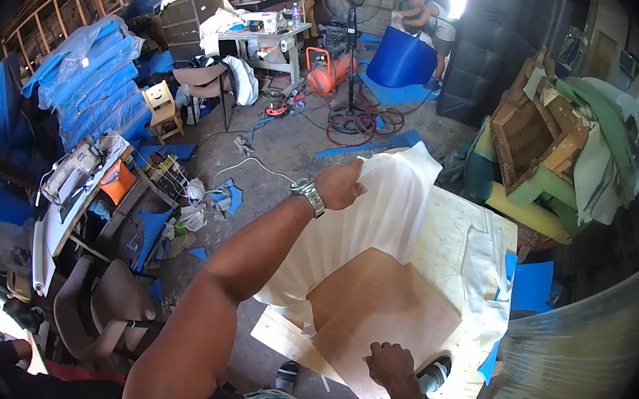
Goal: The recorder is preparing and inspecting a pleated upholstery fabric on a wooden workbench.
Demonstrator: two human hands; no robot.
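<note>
My left hand (340,186), with a metal watch at its wrist, is stretched forward. Its fingers are closed on the edge of a thin white fabric sheet (388,206), which hangs in folds from it. Beneath the fabric lies a brown plywood panel (389,314), partly covered along its far left side. The panel rests on a pale wooden worktable (447,227). Close to my body, my right hand (392,364) is over the panel's near right part with its fingers curled. Whatever those fingers hold, if anything, is hidden.
More white material (481,277) lies along the table's right side. Left stand a sewing machine table (82,184), a brown chair (118,295) and stacked blue foam (89,77). A standing fan (349,64), a red compressor (331,74) and a co-worker (429,18) with a blue sheet are farther off.
</note>
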